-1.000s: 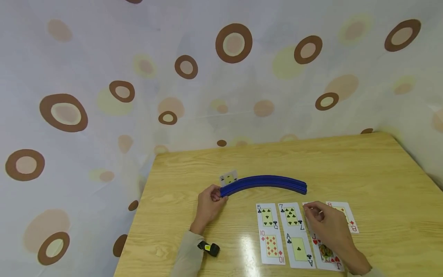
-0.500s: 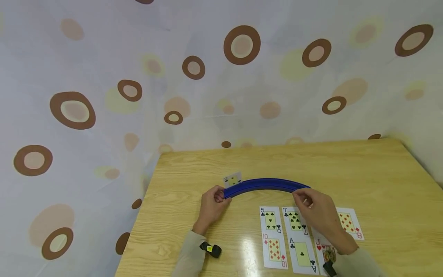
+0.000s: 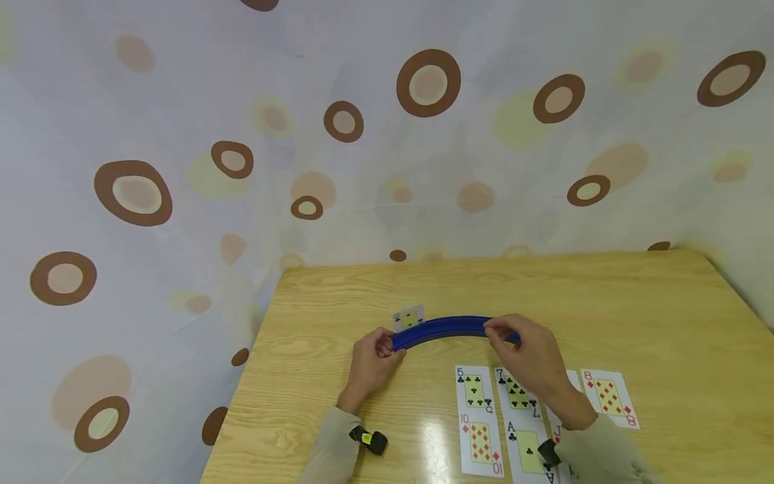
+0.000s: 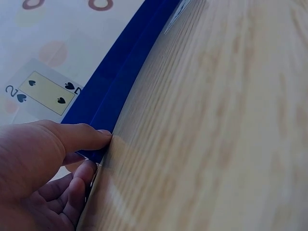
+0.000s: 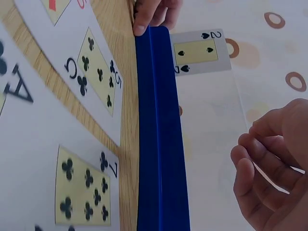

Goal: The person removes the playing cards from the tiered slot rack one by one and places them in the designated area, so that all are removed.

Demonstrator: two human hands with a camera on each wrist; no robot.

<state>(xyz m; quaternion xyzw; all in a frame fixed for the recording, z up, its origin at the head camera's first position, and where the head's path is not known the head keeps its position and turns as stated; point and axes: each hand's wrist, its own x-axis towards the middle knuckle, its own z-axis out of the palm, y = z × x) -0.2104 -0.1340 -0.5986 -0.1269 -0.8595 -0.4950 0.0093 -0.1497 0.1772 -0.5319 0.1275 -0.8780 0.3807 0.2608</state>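
My left hand point(image 3: 373, 359) pinches the left end of a blue curved playing card holder point(image 3: 444, 327), thumb on the front edge and fingers curled behind. Just beyond that hand, a two of spades point(image 3: 410, 318) stands upright in the holder's groove. Over the holder's right part is my right hand point(image 3: 529, 349), thumb and fingertips drawn together; no card shows between them. It covers the holder's right end in the head view. In the right wrist view the right hand point(image 5: 274, 168) appears beyond the holder, apart from it.
Face-up cards lie in rows before the holder: five of clubs point(image 3: 474, 388), seven of clubs point(image 3: 515, 390), ten of diamonds point(image 3: 480, 447), ace of clubs point(image 3: 526, 444) and eight of diamonds point(image 3: 609, 398). My right forearm partly covers a jack. A dotted curtain point(image 3: 357, 161) hangs behind the wooden table point(image 3: 302, 383).
My right hand has moved left and away from me, from above the face-up cards to the holder. My left hand keeps its grip on the holder's end. The head view has shifted slightly.
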